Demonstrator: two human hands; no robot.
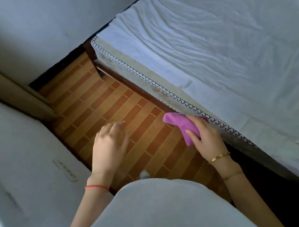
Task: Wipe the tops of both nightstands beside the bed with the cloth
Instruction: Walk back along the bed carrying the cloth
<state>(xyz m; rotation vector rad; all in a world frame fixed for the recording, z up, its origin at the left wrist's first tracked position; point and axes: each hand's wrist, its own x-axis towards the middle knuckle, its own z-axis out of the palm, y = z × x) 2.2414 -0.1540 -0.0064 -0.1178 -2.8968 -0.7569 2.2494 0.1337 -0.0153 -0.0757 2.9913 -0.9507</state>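
Right hand (205,136): holds the purple cloth (181,126) bunched up, just beside the bed (212,49) edge.
Left hand (109,148): fingers loose, holding nothing, over the brown floor (90,101).

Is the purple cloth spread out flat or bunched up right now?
Bunched up: the purple cloth is crumpled in the right hand, gripped above the floor.

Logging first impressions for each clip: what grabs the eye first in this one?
The bright purple cloth, bunched in the right hand beside the mattress edge, stands out most. Next comes the bed with its rumpled white sheet on the right, then the brick-patterned floor under the empty left hand.
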